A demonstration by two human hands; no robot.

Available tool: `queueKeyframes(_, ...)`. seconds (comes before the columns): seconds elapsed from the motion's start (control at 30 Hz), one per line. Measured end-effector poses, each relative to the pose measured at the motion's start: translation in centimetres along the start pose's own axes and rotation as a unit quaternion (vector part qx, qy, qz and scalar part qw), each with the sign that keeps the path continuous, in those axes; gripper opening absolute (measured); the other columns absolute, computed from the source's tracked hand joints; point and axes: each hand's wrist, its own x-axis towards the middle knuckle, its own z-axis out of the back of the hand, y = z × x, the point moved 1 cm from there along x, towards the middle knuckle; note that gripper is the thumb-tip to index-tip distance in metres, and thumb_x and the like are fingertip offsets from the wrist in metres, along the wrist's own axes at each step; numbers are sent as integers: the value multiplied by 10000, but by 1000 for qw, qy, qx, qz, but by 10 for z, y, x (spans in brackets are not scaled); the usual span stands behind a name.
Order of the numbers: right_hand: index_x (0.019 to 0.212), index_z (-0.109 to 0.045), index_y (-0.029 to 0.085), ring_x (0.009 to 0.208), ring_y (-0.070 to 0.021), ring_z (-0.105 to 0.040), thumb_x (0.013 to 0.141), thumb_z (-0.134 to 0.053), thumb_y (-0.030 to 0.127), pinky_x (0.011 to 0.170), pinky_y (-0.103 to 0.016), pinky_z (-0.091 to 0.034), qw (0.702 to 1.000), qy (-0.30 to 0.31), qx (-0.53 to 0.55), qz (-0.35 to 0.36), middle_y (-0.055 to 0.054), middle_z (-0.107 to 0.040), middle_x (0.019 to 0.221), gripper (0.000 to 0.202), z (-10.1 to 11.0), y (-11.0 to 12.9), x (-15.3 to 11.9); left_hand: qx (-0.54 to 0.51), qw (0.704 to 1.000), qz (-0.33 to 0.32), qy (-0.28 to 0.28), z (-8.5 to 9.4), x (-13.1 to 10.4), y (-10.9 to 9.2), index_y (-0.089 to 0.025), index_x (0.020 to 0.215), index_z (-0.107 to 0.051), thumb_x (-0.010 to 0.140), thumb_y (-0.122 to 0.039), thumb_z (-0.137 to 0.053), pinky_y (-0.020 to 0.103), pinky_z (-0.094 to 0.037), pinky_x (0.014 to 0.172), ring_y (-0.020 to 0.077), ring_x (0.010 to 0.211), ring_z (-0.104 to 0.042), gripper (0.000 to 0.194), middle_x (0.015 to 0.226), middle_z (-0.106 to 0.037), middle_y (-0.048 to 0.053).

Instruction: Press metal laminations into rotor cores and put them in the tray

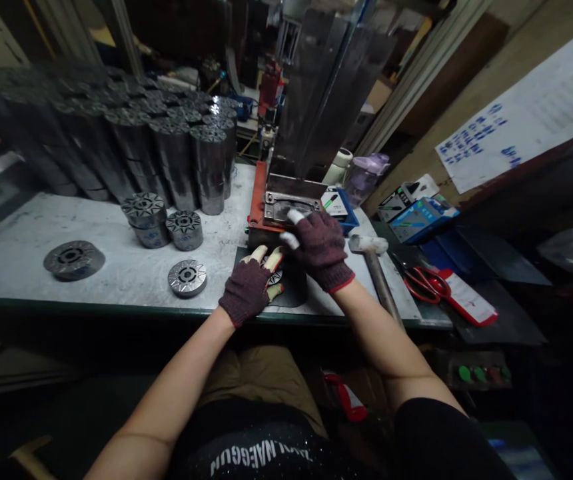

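My left hand [250, 288], in a dark maroon knit glove with pale fingertips, grips a round slotted metal core [275, 276] on a black mat [294, 287]. Most of that core is hidden under the fingers. Just to its right, my right hand [320, 248] hovers in a matching glove with white-wrapped fingertips. Its fingers are apart with nothing visible in them, close to the front of an orange-framed machine [258, 200] with a metal plate [294, 208]. Left of my left hand, a similar slotted core [187, 277] lies flat on the bench.
More cores [184, 230] stand nearby, and another disc [72, 259] lies farther left. Tall core stacks [210, 167] crowd the back left. On the right are a hammer [379, 273], red-handled scissors [426, 283], small boxes [419, 213] and a purple bottle [365, 177].
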Motion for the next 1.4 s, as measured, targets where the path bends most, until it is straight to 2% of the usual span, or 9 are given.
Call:
queueKeyframes(0.27, 1364, -602, 112, 1155, -341, -490, 988, -492, 488, 1024, -475, -326, 999, -51, -3, -17, -186, -620, 1267, 543, -23, -6, 26, 66, 997, -8, 28, 3, 4, -3, -349, 1415, -559, 897, -487, -636, 496, -453, 1009, 357, 1194, -577, 542, 1474, -494, 120)
queueKeyframes(0.5, 1225, -688, 118, 1087, -322, -552, 993, -501, 364, 920, -429, -397, 1000, -1, -5, 31, -182, -677, 1174, 386, -3, -7, 29, 10, 999, 37, -11, 2, 6, 3, -197, 1495, -448, 813, -599, -695, 450, -464, 991, 345, 1188, -574, 830, 1417, -551, 147)
queueKeyframes(0.7, 1170, -705, 167, 1036, -247, -656, 1028, -411, 316, 854, -330, -456, 996, 15, 85, 6, -120, -738, 1133, 359, -10, 3, -13, 3, 1000, 29, 7, 3, 6, 3, -192, 1472, -471, 824, -575, -681, 453, -461, 998, 338, 1178, -582, 781, 1408, -573, 132)
queueKeyframes(0.87, 1203, -682, 175, 1001, -231, -690, 988, -479, 278, 814, -300, -469, 978, 174, 93, 70, -114, -756, 1100, 313, -23, 15, -49, -6, 1000, 26, 6, 4, 5, 4, -166, 1469, -475, 808, -545, -697, 455, -438, 1044, 342, 1210, -566, 794, 1429, -551, 152)
queueKeyframes(0.97, 1217, -685, 207, 997, -258, -703, 988, -479, 307, 779, -310, -468, 960, 264, 30, 88, -123, -758, 1097, 324, -14, 24, -41, -14, 1000, 25, 7, 4, 4, 4, -166, 1466, -474, 793, -503, -716, 442, -429, 1061, 334, 1220, -564, 791, 1440, -541, 147)
queueKeyframes(1.1, 1341, -631, 222, 998, -275, -703, 999, -447, 337, 783, -332, -479, 951, 295, -13, 88, -137, -748, 1139, 405, -5, 36, -24, -31, 999, 25, 10, 4, 4, 6, -186, 1472, -461, 775, -453, -737, 423, -435, 1055, 315, 1235, -562, 797, 1427, -553, 128)
queueKeyframes(1.2, 1278, -678, 212, 1029, -266, -678, 1016, -416, 353, 832, -339, -479, 971, 233, 17, 50, -122, -736, 1170, 396, -6, 31, -20, -40, 999, 33, 4, 4, 5, 6, -195, 1464, -466, 780, -470, -740, 423, -435, 1058, 306, 1234, -564, 786, 1393, -579, 123)
queueKeyframes(1.33, 1408, -574, 131, 1217, -315, -547, 1030, -405, 404, 1014, -433, -396, 999, 10, 1, -32, -184, -639, 1322, 496, -6, 6, -10, -24, 998, 50, -1, 3, 4, 5, -203, 1456, -473, 790, -511, -737, 443, -453, 1027, 319, 1224, -567, 780, 1366, -598, 125)
queueKeyframes(1.4, 1429, -545, 109, 1256, -335, -490, 1017, -443, 443, 1068, -478, -337, 999, -43, -5, -21, -196, -602, 1366, 540, -8, -5, 1, -18, 998, 59, -9, 2, 4, 5, -195, 1462, -470, 788, -526, -740, 447, -452, 1027, 325, 1228, -565, 798, 1373, -593, 131)
